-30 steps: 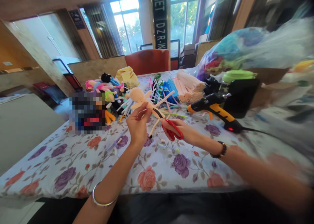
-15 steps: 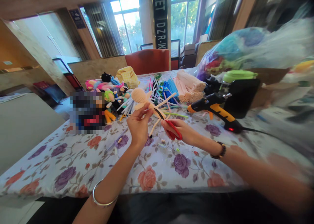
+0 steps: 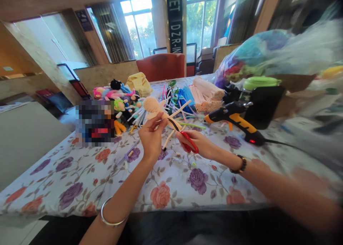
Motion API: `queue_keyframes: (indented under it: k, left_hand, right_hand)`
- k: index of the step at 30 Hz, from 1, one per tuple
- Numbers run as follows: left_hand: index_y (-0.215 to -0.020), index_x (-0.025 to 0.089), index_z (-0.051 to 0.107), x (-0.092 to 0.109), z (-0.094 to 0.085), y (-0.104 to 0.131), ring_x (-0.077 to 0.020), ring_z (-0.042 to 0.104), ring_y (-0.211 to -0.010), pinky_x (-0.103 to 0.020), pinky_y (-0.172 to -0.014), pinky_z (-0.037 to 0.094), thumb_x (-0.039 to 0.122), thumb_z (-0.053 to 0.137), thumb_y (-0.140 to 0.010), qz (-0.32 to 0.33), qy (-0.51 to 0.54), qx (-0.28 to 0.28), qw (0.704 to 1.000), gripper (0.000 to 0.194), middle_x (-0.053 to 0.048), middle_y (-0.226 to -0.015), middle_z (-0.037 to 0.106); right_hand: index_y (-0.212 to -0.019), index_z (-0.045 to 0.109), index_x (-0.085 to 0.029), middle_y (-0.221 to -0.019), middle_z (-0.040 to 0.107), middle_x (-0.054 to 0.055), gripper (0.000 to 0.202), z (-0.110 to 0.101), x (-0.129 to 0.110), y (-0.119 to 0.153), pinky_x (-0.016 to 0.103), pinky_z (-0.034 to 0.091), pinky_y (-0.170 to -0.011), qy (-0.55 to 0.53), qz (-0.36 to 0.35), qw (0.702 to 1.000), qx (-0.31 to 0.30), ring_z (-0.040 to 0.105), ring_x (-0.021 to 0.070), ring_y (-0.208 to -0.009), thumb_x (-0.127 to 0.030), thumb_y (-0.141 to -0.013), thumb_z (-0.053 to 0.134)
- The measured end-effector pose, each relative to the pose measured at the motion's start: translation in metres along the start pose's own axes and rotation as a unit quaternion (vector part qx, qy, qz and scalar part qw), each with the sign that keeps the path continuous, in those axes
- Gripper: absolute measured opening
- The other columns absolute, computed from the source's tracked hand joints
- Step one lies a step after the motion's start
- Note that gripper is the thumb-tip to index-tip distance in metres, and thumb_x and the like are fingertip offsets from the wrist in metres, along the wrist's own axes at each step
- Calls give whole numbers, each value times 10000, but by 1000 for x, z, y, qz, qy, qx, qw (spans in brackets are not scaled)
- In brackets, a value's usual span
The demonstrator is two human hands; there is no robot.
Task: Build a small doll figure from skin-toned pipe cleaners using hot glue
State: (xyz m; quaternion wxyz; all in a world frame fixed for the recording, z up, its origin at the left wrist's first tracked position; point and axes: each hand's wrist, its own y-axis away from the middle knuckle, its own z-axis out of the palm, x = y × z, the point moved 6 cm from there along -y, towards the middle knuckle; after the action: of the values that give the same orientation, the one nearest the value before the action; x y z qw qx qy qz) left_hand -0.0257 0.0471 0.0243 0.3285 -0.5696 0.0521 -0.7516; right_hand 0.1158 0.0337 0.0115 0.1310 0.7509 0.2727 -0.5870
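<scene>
A cream-coloured doll figure (image 3: 151,105) with a round head and thin limbs is pinched in my left hand (image 3: 152,136), above the flowered tablecloth. Red-handled scissors (image 3: 191,143) are in my right hand (image 3: 197,143), their dark blades pointing up and left, against the figure's lower part. Whether the blades are closed on it is too small to tell. One thin limb of the figure hangs down between my hands and ends in a dark tip.
Small dolls (image 3: 120,102) lie at the back left. Coloured pipe cleaners (image 3: 184,96) and a pale pink bundle (image 3: 206,93) lie behind my hands. A black and orange glue gun (image 3: 235,119) with a cord stands right, near a stuffed plastic bag (image 3: 257,52).
</scene>
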Motion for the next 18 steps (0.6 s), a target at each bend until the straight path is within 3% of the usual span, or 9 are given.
queue_keyframes:
  k: [7, 18]
  left_hand:
    - [-861, 209, 732, 0, 0, 0, -111, 648, -734, -250, -723, 525, 192, 777, -582, -1, 5, -3, 1000, 283, -34, -900, 727]
    - [-802, 190, 666, 0, 0, -3, -97, 628, -733, -209, -702, 505, 256, 747, -637, 19, 2, -7, 1000, 195, -9, -795, 682]
  right_hand:
    - [-571, 384, -190, -496, 409, -41, 566, 1, 1, 0, 230, 284, -434, -7, 3, 1000, 0, 373, 63, -441, -725, -747, 438]
    - [-539, 419, -179, -473, 440, -19, 587, 3, 0, 0, 242, 265, -448, -22, -2, 999, -40, 374, 71, -439, -684, -830, 342]
